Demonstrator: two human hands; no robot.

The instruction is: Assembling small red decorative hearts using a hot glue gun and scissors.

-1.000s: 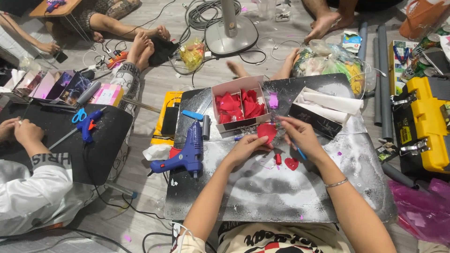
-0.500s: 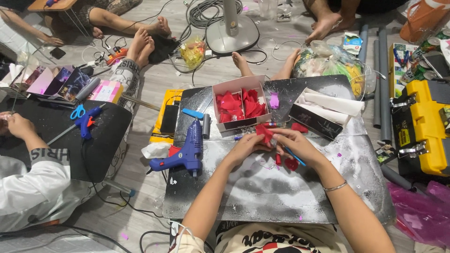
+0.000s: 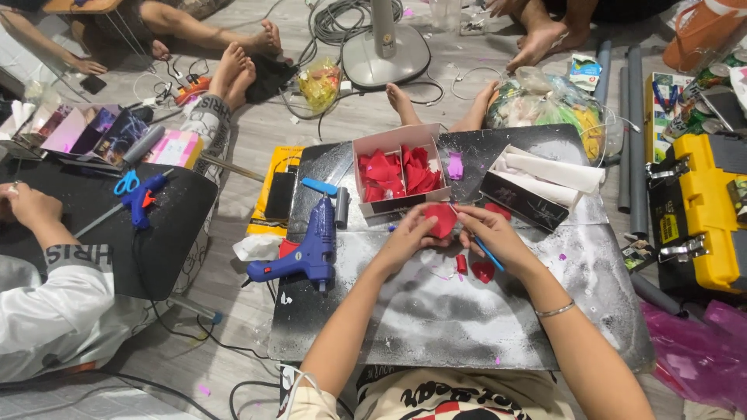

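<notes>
Compared to a second ago both hands have come together, left hand (image 3: 408,237) and right hand (image 3: 490,233) now pinching the red petal piece (image 3: 443,219) above the board (image 3: 467,311), so shaping's underway.

On the board (image 3: 467,319), the box of petals (image 3: 398,167) lies at 12 o'clock from the left hand (image 3: 408,237) and right hand (image 3: 490,233), which meet on one petal (image 3: 443,220). The glue gun (image 3: 307,253) stands at 9 o'clock of the hands. The box of rolled paper (image 3: 541,187) is at 2 o'clock, and the toolbox (image 3: 700,210) is far at 3 o'clock, off the board
</notes>
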